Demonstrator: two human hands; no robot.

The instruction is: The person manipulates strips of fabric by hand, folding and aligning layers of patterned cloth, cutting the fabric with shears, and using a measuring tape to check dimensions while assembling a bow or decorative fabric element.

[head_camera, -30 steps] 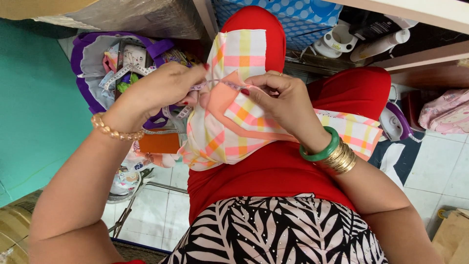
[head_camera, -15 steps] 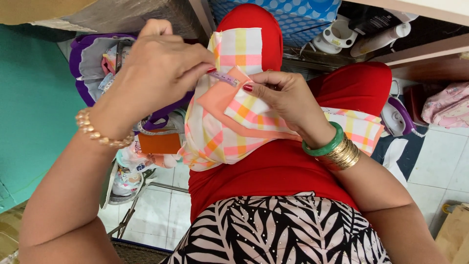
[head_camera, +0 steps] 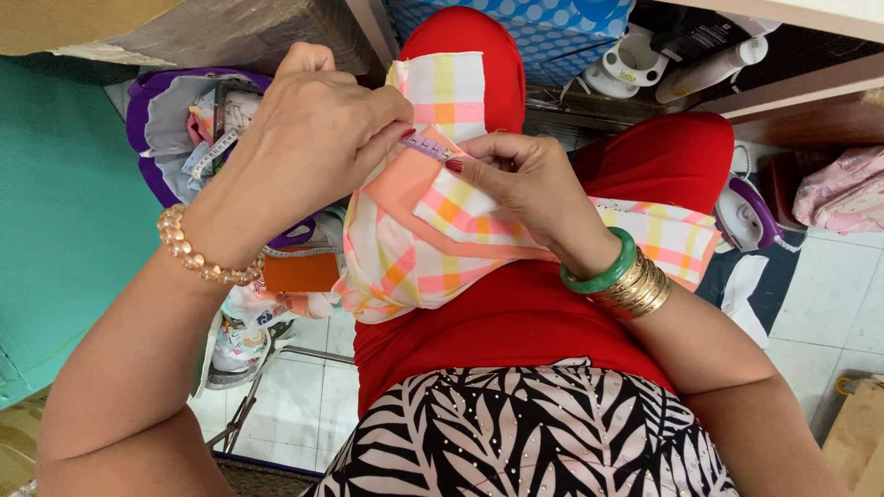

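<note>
Red trousers fill most of the view, and draped over the lap is the checked cloth [head_camera: 433,248], pink, orange and yellow squares with a peach band. Looks like the measuring step to me: both hands meet at its top fold. Left hand [head_camera: 318,138] has its grip pressed together on one end of the lilac measuring tape [head_camera: 431,145], right hand [head_camera: 525,179] pinches the other end against the fabric. Next move probably calls for keeping that tape taut and flat along the edge so it doesn't slip.
</note>
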